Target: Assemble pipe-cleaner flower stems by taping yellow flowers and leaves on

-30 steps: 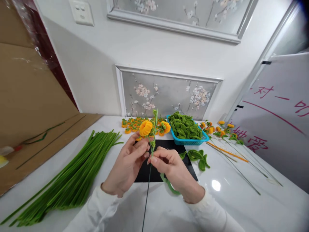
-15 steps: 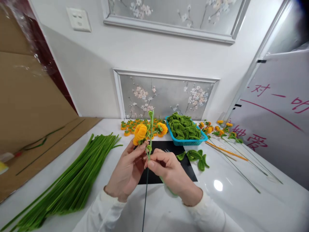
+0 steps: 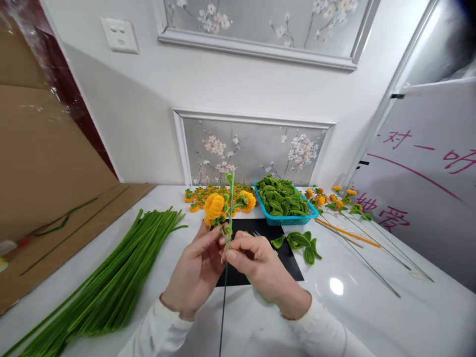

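Grip of right hand (image 3: 266, 267) pinches flower stem (image 3: 223, 305), left hand (image 3: 197, 270) also holding it just below orange flower (image 3: 214, 206), long axis running near-to-far between both hands over worktop (image 3: 357, 317).

The white wall (image 3: 256, 87) bears blossom panels (image 3: 260, 141) and a socket (image 3: 119, 35).
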